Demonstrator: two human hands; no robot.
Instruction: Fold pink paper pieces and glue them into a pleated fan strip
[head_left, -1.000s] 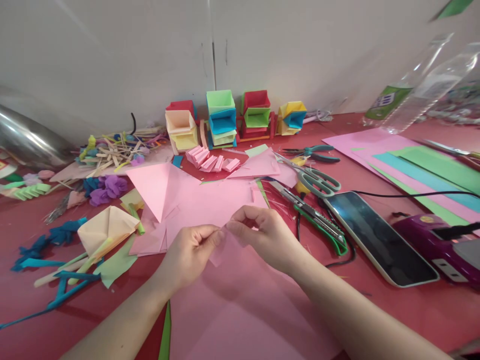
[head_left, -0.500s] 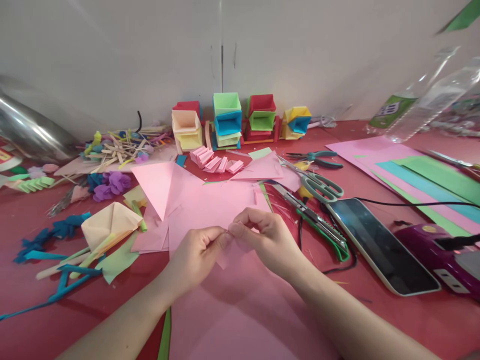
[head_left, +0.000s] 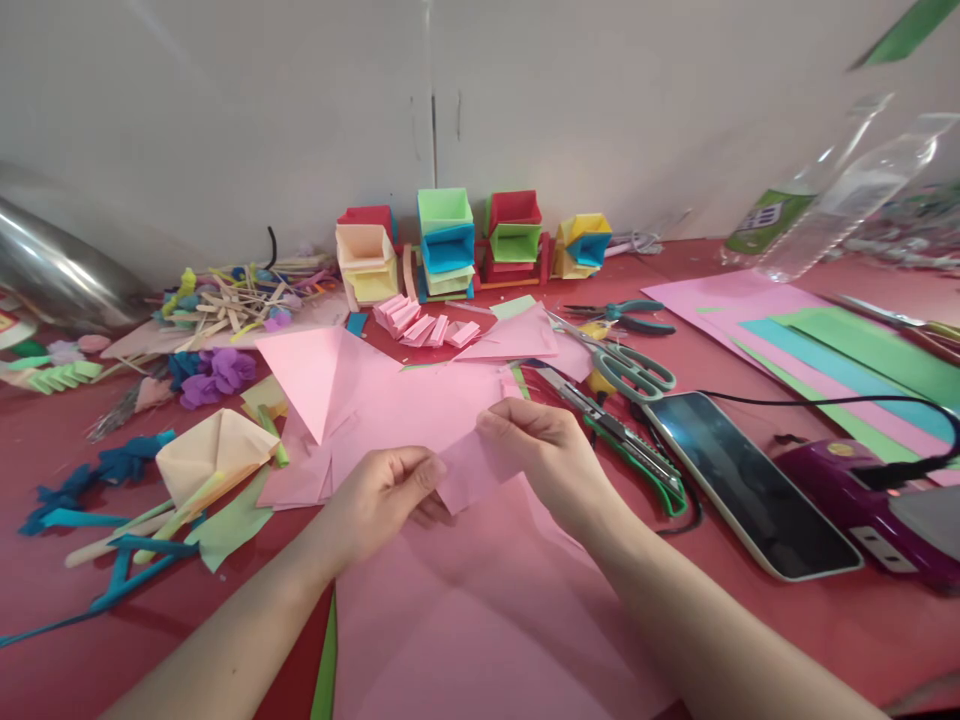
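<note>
Both hands hold one small pink paper piece (head_left: 472, 470) just above the red table. My left hand (head_left: 382, 500) pinches its lower left end with thumb and fingers. My right hand (head_left: 547, 455) grips its upper right end, fingers curled over the edge. The piece is stretched flat between them. Under the hands lies a large pink sheet (head_left: 480, 610), and behind them more pink sheets (head_left: 397, 405), one with a folded triangular flap (head_left: 307, 375).
Scissors (head_left: 622, 365), a green utility knife (head_left: 630, 445), a phone (head_left: 742, 480) and a purple device (head_left: 870, 500) lie right. Coloured paper boxes (head_left: 450, 240) stand at the wall. Folded scraps, sticks and a cream paper shape (head_left: 214, 455) clutter the left. Coloured sheets (head_left: 832, 350) lie far right.
The hands have drawn apart; the pink piece that was pinched together between the fingertips is now spread out flat between them.
</note>
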